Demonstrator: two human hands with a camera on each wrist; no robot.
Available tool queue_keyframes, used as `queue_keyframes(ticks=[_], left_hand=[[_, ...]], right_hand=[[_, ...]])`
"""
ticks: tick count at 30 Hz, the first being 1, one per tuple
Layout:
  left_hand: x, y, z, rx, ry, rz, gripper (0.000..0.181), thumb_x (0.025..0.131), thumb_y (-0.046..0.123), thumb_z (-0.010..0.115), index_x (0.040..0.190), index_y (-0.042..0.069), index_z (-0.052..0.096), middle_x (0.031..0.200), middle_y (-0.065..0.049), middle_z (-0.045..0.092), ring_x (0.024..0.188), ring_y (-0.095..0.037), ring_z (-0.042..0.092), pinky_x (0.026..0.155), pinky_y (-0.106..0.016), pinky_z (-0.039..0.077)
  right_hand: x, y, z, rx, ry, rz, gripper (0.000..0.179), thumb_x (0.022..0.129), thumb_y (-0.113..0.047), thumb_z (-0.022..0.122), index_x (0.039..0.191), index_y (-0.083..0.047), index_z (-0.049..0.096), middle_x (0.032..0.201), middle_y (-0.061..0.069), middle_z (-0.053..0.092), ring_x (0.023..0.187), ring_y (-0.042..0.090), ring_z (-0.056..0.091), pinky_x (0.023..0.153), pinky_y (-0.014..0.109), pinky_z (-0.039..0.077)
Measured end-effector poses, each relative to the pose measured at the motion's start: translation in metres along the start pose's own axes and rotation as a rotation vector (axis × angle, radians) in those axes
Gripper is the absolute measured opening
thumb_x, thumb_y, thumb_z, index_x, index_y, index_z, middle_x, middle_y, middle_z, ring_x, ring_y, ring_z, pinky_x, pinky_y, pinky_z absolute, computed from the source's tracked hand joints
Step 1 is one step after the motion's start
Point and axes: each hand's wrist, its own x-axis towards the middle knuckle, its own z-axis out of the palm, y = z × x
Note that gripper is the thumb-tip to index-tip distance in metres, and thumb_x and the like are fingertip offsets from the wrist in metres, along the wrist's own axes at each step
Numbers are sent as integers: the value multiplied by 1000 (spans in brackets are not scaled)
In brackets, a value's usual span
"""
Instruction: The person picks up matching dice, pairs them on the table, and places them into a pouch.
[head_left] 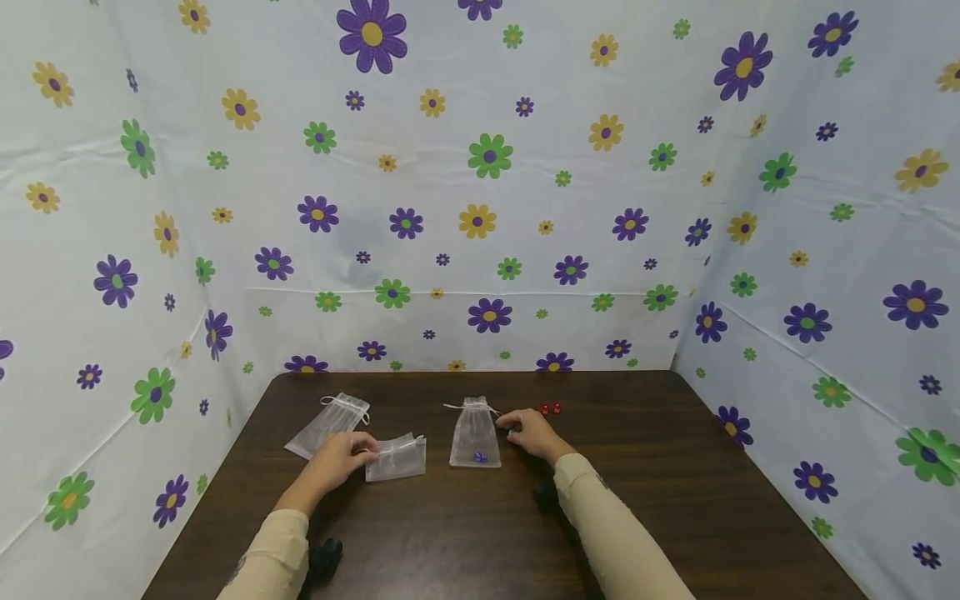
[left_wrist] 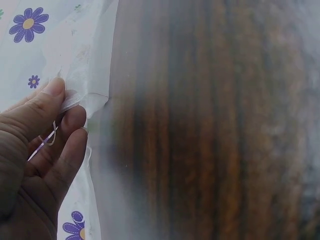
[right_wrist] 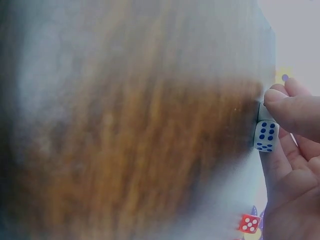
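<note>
My left hand (head_left: 337,460) pinches the end of a small white sheer drawstring bag (head_left: 399,461) between thumb and fingers. In the left wrist view its pale cloth (left_wrist: 72,99) and a thin cord show at the fingertips. My right hand (head_left: 534,435) holds a white die (right_wrist: 266,136) with blue pips, and a second white piece sits beside it under the thumb. That hand is just right of another sheer bag (head_left: 472,429), which lies flat with blue dice (head_left: 480,457) at its bottom end.
A third sheer bag (head_left: 330,423) lies at the back left, partly behind my left hand. Two red dice (head_left: 557,408) rest near the table's far edge, beyond my right hand. Flowered white cloth (head_left: 480,167) surrounds the dark wooden table (head_left: 450,542) at the back and sides.
</note>
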Motion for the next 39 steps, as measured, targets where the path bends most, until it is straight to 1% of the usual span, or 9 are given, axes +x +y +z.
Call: queue_keyframes(ticks=[7,12,17,26,31,34,39], left_hand=[[2,-2,1,2,-10,9,5,88,11,78,89,15,75,87,5,71,81,-13,62,78,-40,53],[3,0,1,-1,-11,-8,6,88,11,78,89,15,74,87,5,71,82,-13,62,79,-42,53],[4,0,2,-3,-15,-14,6,87,13,79,89,14,74,87,5,71,82,-13,62,80,-42,53],[4,-4,4,31,-8,25,7,88,13,78,88,17,74,86,8,70,81,-12,62,79,-39,53],[6,-4,3,37,-7,23,6,88,13,78,88,17,74,86,8,71,81,-11,61,79,-39,53],[6,-3,3,32,-8,16,6,88,13,79,88,17,74,86,8,70,80,-11,61,79,-39,53],[6,-2,2,28,-11,24,5,88,14,79,89,16,74,85,8,71,80,-10,62,78,-38,53]], right_hand=[[-1,-2,0,0,-9,38,31,88,12,69,115,-3,74,115,13,71,109,31,64,97,50,50],[-1,-1,1,-10,6,13,31,87,13,69,114,-2,74,112,12,71,106,30,64,95,50,51],[0,0,2,-16,10,14,31,86,13,70,112,-3,75,110,11,71,103,28,64,94,49,51],[1,2,3,-40,23,-21,31,86,15,68,111,-1,74,108,11,72,103,29,65,93,48,52],[3,2,2,-37,34,-32,30,86,16,67,110,0,74,108,12,72,102,29,66,93,48,52],[3,1,1,-22,40,-13,28,87,15,67,110,-1,74,108,11,72,102,28,66,94,48,52],[2,-4,0,-7,50,11,27,89,13,67,110,-2,75,109,11,72,104,29,66,95,49,51]])
